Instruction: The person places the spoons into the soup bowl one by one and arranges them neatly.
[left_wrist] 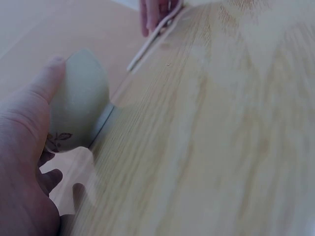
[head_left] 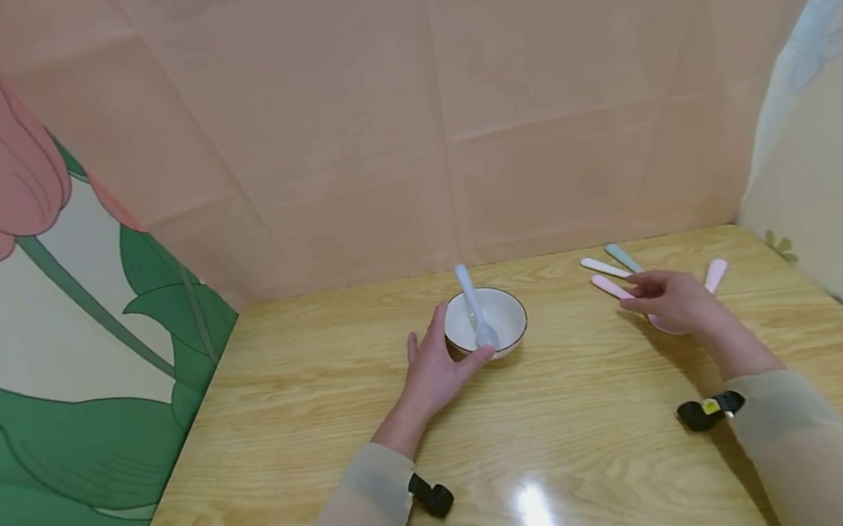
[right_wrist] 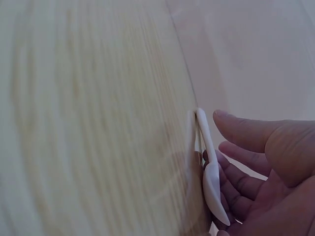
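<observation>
A small white bowl with a dark rim stands on the table, a pale blue spoon leaning inside it. My left hand grips the bowl from its left and near side, thumb near the rim. In the left wrist view, a leaf pattern marks the bowl's outer wall. Off to the right, my right hand hovers over a pink spoon lying on the table. Its thumb stands apart from the spoon in the right wrist view, with the other fingers bent behind it; whether they touch it I cannot tell.
Around the right hand lie a white spoon, a grey-green spoon and another pink spoon. The wooden table ends at a pinkish cloth backdrop. Printed cloths hang at both sides.
</observation>
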`<move>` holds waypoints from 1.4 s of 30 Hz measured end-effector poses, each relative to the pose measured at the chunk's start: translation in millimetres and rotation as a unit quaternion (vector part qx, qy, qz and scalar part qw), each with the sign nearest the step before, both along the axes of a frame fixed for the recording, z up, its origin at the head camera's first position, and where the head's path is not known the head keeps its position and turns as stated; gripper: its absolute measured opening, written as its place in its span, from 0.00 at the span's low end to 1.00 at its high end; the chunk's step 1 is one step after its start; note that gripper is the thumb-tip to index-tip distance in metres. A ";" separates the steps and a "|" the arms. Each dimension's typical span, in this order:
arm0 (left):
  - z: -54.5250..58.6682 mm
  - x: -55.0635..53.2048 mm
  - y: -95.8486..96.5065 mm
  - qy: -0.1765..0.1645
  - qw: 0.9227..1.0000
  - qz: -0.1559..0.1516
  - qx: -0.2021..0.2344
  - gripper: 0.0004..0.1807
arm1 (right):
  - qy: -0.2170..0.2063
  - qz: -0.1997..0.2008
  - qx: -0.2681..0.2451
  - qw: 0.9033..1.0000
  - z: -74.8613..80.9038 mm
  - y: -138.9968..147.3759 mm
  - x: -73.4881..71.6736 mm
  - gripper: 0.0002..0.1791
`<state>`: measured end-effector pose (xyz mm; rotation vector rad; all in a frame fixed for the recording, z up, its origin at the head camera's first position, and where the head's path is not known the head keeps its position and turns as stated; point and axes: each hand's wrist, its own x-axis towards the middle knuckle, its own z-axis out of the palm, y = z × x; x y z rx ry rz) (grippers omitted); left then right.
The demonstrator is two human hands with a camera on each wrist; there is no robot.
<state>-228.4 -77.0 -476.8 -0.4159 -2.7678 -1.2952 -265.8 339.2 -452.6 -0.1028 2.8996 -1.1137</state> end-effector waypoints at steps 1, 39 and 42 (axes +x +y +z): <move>-0.5 0.1 -0.2 -0.001 1.000 0.000 0.000 0.60 | 0.000 0.000 0.004 1.000 0.0 -0.1 -0.3 0.35; -0.4 -0.1 1.4 0.001 1.000 0.001 0.000 0.59 | -0.003 -0.002 0.066 0.998 4.1 -5.3 -7.8 0.31; -0.4 -0.6 2.2 0.000 1.000 0.002 -0.001 0.60 | -0.010 -0.002 0.074 0.997 6.3 -6.2 -6.8 0.33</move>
